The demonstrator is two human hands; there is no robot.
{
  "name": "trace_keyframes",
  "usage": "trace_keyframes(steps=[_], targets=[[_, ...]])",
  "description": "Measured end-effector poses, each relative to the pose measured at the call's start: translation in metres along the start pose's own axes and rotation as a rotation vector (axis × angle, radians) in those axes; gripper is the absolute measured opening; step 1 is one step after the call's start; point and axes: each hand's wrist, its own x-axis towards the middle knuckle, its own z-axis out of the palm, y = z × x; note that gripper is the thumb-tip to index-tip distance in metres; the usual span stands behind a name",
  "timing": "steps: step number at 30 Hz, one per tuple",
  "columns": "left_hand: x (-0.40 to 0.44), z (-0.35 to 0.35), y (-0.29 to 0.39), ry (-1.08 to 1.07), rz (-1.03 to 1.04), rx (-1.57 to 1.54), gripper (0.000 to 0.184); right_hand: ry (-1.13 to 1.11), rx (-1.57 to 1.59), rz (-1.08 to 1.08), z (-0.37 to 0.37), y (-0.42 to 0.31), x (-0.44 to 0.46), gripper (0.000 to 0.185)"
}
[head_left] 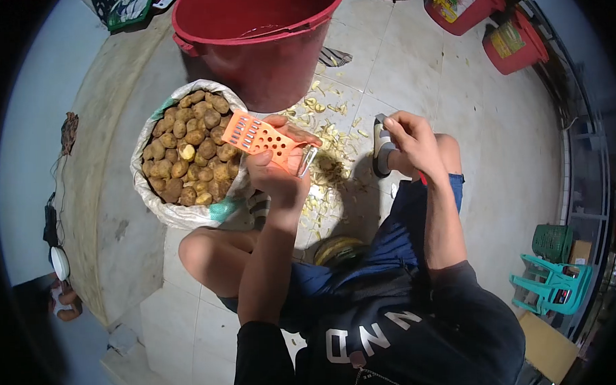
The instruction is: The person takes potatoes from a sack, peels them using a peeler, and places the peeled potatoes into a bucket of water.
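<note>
My left hand [280, 176] is closed around an orange plastic grater-peeler [262, 136]. Its slotted end points toward the potatoes, and a metal peeler blade [307, 161] shows at the other end, near my fingers. Beside it stands a white woven sack [152, 198], its top rolled down, full of brown potatoes [194, 139]; one near the middle shows a pale yellow patch. My right hand [413, 145] is held near my knee with fingers curled in; whether anything is between them is hidden. A grey tip [381, 118] shows by its fingers, over my sandal [380, 149].
A large red tub [263, 65] stands behind the sack. Peelings [326, 134] litter the tiled floor between my feet. Red buckets [513, 46] are at the far right, with teal plastic stools [552, 282] and a green crate [553, 243] lower down. A person [66, 301] is at far left.
</note>
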Motion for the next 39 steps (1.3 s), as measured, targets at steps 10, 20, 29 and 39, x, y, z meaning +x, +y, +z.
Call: trace_keyframes(steps=[10,20,29,39], targets=[[0.004,-0.011,-0.014,-0.154,0.25,1.473,0.037,-0.28,0.041,0.182,-0.022,-0.009,-0.007,0.017],[0.0,-0.035,-0.036,-0.447,0.366,1.741,0.042,-0.233,0.064,-0.086,0.045,0.012,0.02,0.045],[0.054,-0.145,0.003,0.285,0.429,1.47,0.037,-0.165,-0.163,-0.052,0.021,0.054,0.03,0.023],[0.046,-0.136,0.051,0.625,-0.523,2.144,0.067,-0.111,-0.325,0.024,0.017,0.051,0.023,0.04]])
